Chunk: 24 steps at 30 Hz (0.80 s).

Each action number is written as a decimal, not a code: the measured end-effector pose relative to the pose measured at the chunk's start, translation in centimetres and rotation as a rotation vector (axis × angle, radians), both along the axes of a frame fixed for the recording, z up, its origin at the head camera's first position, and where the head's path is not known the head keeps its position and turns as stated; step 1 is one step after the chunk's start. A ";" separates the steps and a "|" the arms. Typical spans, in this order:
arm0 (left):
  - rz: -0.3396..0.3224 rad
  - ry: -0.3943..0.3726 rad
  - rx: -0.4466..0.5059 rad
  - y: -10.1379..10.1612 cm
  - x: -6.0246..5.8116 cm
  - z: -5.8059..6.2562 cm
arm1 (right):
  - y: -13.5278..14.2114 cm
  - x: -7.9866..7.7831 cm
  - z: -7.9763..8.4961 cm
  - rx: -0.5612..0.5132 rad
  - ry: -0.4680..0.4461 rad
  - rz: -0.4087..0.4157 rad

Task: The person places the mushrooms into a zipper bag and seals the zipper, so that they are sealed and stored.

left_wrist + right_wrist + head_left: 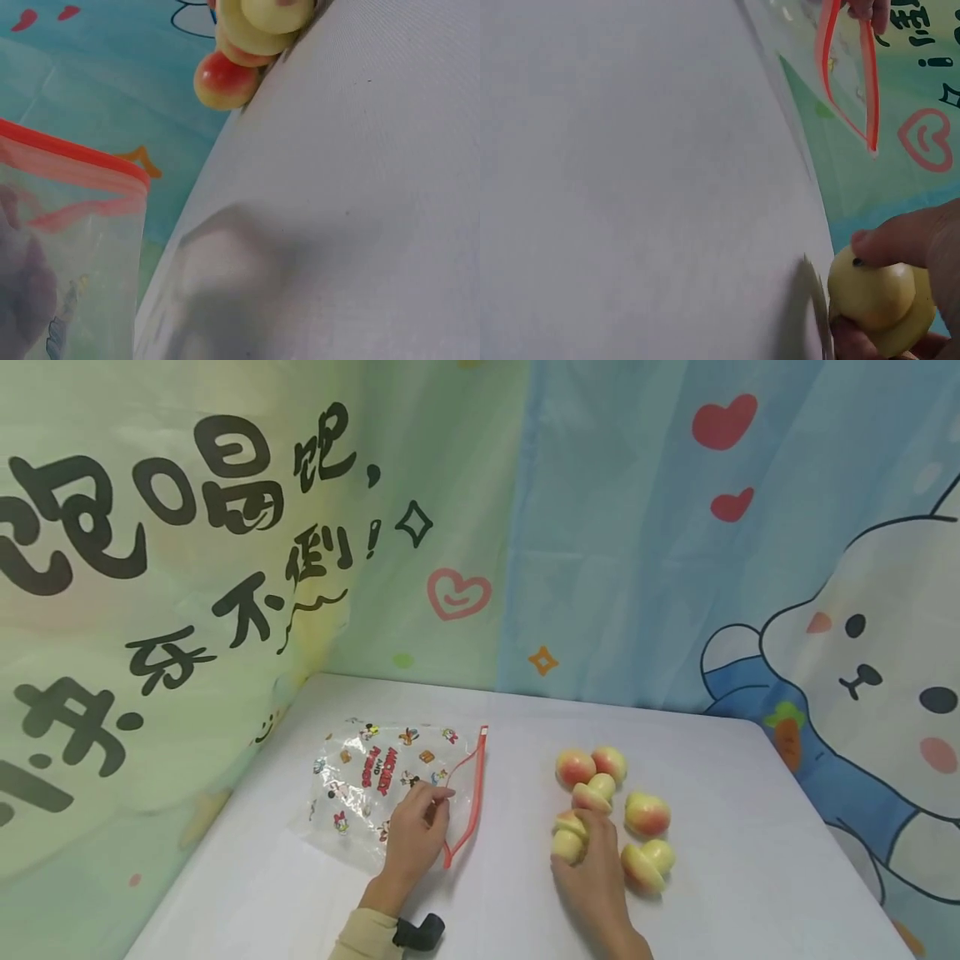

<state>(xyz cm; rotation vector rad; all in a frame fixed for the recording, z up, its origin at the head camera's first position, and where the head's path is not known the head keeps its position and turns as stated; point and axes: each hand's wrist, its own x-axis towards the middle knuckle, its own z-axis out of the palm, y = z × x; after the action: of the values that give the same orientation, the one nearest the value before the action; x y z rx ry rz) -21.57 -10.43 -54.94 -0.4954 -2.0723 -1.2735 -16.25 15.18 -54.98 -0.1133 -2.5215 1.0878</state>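
On the left of the table lies a clear zip bag [352, 810] with cartoon prints and a red zip edge [871, 97]. My left hand [416, 827] pinches the upper layer of the bag near its mouth, and the mouth gapes toward the right. A yellow-and-red toy mushroom [568, 846] is in the grip of my right hand [596, 877]. In the right wrist view, the thumb [900, 244] presses on the held mushroom [874, 292], with fingertips under it. Just behind and right of that hand are more toy mushrooms [643, 864].
Farther back, several rounded yellow-and-red pieces [576, 768] sit close together, one with its stem [602, 786] showing. Another piece [647, 814] lies right of them. A printed curtain [615, 568] hangs behind the white table [750, 827]. A black strap piece [420, 933] is at the left wrist.
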 end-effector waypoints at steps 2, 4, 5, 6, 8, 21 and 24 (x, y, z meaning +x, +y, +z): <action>-0.009 -0.004 -0.003 0.0 0.0 -0.1 | -0.5 -0.1 0.2 -0.071 -0.007 0.015; -0.016 -0.008 -0.013 0.0 0.0 -0.1 | -1.1 -0.3 0.6 -0.150 -0.017 0.050; -0.018 -0.012 -0.020 0.0 0.0 -0.2 | -1.5 -0.4 0.8 -0.192 -0.021 0.072; -0.023 -0.013 -0.025 0.0 0.0 -0.2 | -1.8 -0.5 1.0 -0.239 -0.028 0.093; -0.033 -0.020 -0.035 0.0 0.1 -0.2 | -2.6 -0.6 1.5 -0.327 -0.042 0.137; -0.033 -0.017 -0.067 0.4 0.4 -0.5 | -7.3 -2.6 1.5 -0.671 -0.084 0.392; -0.054 0.024 -0.057 0.5 0.2 -0.3 | -7.7 -2.9 1.0 -0.675 -0.093 0.409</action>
<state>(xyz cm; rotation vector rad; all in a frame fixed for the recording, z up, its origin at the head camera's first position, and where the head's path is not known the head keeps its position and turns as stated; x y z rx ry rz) -21.37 -9.93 -55.20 -0.5932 -2.0926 -1.2367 -19.14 7.45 -53.96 0.1840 -2.1909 2.1051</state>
